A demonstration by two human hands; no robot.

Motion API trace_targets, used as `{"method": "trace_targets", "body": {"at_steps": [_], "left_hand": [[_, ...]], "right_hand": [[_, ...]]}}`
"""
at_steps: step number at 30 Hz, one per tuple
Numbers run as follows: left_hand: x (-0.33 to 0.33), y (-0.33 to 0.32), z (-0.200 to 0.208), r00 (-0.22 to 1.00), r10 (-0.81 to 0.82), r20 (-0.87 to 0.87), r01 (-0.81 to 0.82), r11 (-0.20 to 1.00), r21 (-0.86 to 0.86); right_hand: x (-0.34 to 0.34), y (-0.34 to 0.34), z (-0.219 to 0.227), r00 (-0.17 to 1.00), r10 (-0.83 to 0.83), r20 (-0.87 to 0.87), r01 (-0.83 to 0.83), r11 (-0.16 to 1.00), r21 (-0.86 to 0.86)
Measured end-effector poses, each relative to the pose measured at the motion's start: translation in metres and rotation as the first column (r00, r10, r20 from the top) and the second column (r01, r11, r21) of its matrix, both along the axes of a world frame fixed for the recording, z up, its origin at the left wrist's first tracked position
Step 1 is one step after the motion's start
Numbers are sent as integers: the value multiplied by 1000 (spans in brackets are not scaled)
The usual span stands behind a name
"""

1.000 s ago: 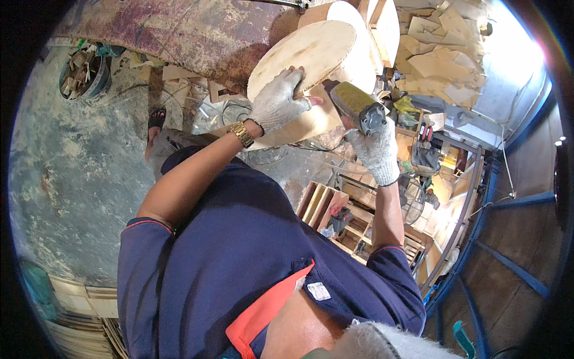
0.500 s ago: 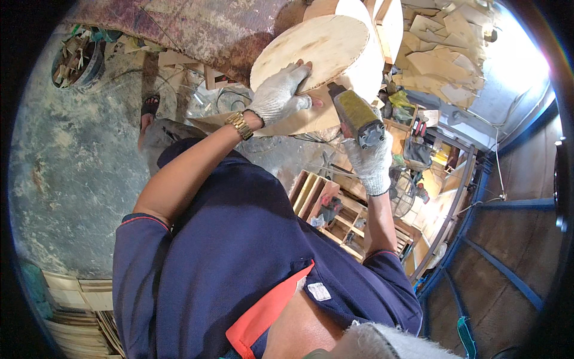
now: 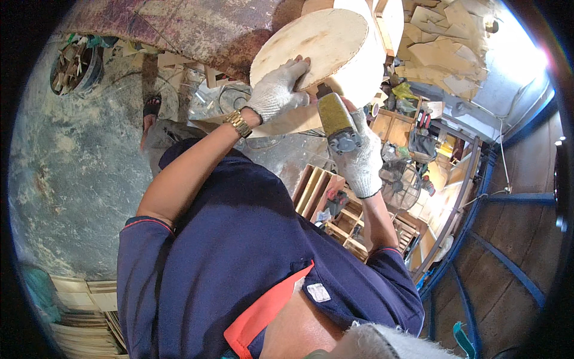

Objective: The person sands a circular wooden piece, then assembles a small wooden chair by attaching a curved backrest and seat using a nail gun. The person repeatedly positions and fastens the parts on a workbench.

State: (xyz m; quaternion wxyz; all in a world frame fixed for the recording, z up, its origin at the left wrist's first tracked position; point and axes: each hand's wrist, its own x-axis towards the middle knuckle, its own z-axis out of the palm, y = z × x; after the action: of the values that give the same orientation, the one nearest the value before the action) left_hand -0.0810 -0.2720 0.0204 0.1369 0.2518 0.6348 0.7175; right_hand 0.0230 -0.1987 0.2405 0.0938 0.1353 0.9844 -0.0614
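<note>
A drum-shaped piece of pale wood point(image 3: 323, 37), with a round plywood face and a curved white side, lies at the top centre. My left hand point(image 3: 280, 90), in a fingertip-less knitted glove, rests on the near edge of that face with fingers stretched out flat; its thumb is near the rim. My right hand point(image 3: 362, 157), gloved too, is closed around a pneumatic nail gun point(image 3: 336, 121) with a yellowish body and dark cap. The gun's dark nose is up against or very close to the drum's near rim; contact is hard to tell. The handle is hidden by my palm.
The drum is on a stained worktop point(image 3: 203, 30). Thin wood offcuts point(image 3: 442, 54) pile up at the far right. A floor fan point(image 3: 399, 182) and wooden crates point(image 3: 344, 221) stand to the right. A scrap bucket point(image 3: 78, 66) and a sandalled foot point(image 3: 151, 107) are at the left.
My right hand has brought the nail gun left and its nose to the drum's near rim. My left hand has shifted only slightly on the face.
</note>
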Motion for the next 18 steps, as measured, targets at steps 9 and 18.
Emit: {"method": "trace_targets", "body": {"at_steps": [9,18], "left_hand": [[-4,-5,-6,984,-138,117,126,986,108],[-10,-19,4,977,-182,112,196,972,-132]], "right_hand": [[22,21,0,999,-42,-21,43,999,32],[54,64,6,995,-83,-57,83,997,-10]]}}
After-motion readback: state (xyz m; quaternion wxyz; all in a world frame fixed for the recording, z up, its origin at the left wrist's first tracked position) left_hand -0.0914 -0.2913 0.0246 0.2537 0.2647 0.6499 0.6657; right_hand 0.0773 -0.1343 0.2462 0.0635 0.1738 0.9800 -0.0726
